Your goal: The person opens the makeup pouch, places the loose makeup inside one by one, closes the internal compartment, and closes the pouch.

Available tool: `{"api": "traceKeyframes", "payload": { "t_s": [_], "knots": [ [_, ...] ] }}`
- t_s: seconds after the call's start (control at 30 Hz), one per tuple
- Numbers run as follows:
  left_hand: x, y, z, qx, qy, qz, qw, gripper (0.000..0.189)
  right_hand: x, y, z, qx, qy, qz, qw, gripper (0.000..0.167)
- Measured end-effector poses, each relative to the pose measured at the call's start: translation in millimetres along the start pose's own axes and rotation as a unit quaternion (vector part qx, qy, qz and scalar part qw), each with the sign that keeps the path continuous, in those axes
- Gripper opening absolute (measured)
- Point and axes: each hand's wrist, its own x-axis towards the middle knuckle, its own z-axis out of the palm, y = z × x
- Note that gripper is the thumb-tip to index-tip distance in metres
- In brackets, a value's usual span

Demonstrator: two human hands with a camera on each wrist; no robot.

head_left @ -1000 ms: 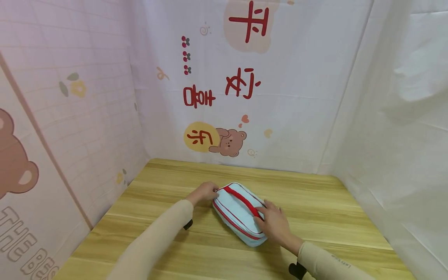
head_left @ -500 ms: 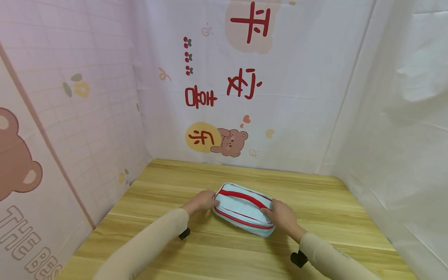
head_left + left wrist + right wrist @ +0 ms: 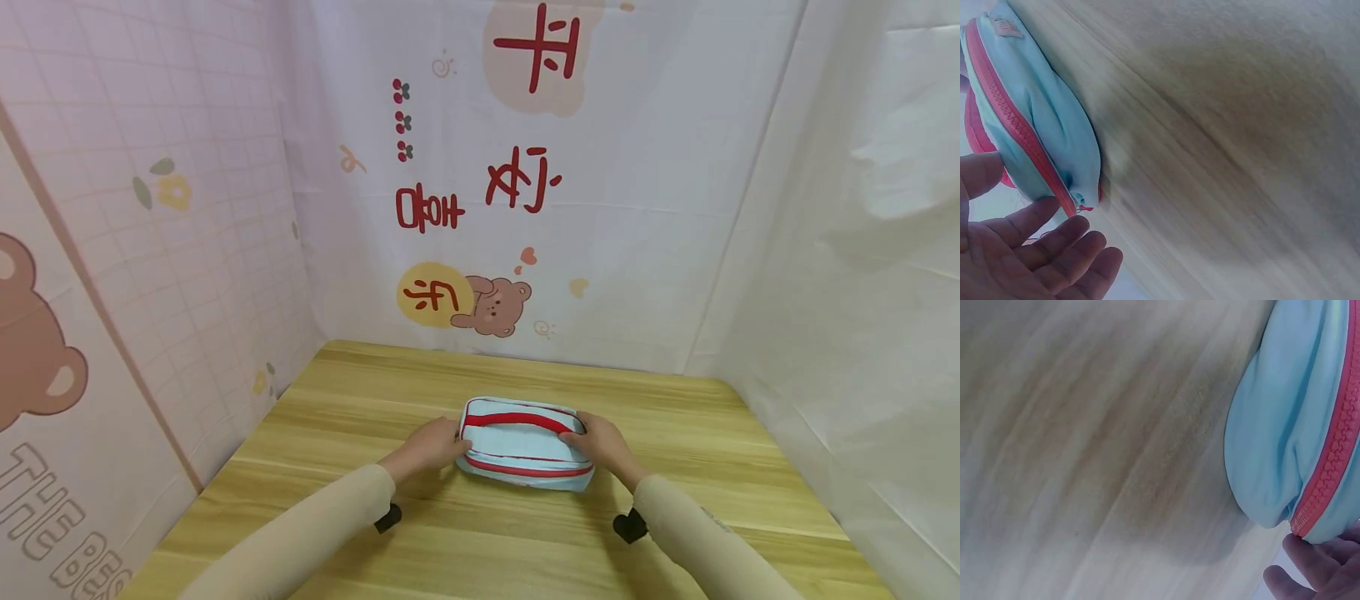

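Note:
A light-blue zippered pouch (image 3: 504,442) with a red carry handle (image 3: 517,418) lies lengthwise across the middle of the table, handle side up. My left hand (image 3: 431,446) holds its left end, thumb over the top edge. In the left wrist view, thumb and index finger are at the pouch's corner, and the other fingers spread beside the end of the red zipper (image 3: 1013,125). My right hand (image 3: 606,442) grips the right end, with its thumb by the handle's end. The right wrist view shows fingertips (image 3: 1300,547) at the zipper's end; that hand is partly out of frame. The zipper appears closed.
The wood-grain table (image 3: 480,542) extends around the pouch on all sides. White printed cloth (image 3: 637,208) hangs behind it and along both sides. A black band piece shows under each sleeve at the wrist.
Both hands have turned the pouch counterclockwise, from slanting to nearly level across the view. Its right end moved away from me; my left hand drew nearer and my right hand shifted rightward and farther away.

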Motion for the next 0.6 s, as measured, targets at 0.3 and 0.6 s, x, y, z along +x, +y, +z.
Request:
{"api": "traceKeyframes", "payload": {
  "t_s": [0.3, 0.6],
  "knots": [
    [-0.4, -1.4, 0.2, -0.010, -0.007, -0.015, 0.9998, 0.019, -2.3, 6.3, -2.7, 0.006, -0.016, 0.007, 0.9998, 0.067],
    [5.5, -16.0, -9.0, 0.043, 0.031, -0.031, 0.9981, 0.034, -8.4, 16.4, -13.2, -0.006, 0.022, -0.004, 0.9997, 0.061]
  ]
}}
